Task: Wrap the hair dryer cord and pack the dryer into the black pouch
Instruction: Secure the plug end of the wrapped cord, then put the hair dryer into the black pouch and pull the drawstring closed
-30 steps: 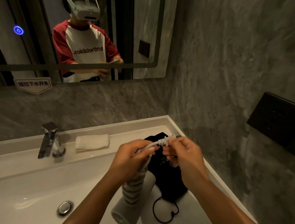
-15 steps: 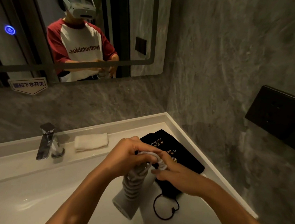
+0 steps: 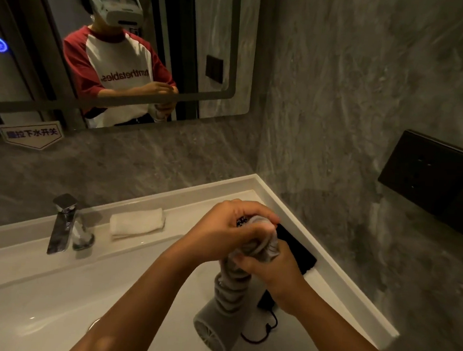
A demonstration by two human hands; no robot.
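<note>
1. Faucet (image 3: 62,223) and folded towel (image 3: 136,221) sit at about 9 o'clock of the hands on the white tabletop (image 3: 14,276), taking no part in the task.
2. Left hand (image 3: 230,227), its grip clenched around the top of the hair dryer (image 3: 227,303); cord (image 3: 233,283) already coiled in many turns round the handle.
3. Right hand (image 3: 275,271), grip pinching the cord's last loops; judged: wrapping nearly finished, end not yet secured.
4. Black pouch (image 3: 299,254) lies flat at 3 o'clock, partly behind the hands, drawstring loose. Packing is still to be done.
</note>
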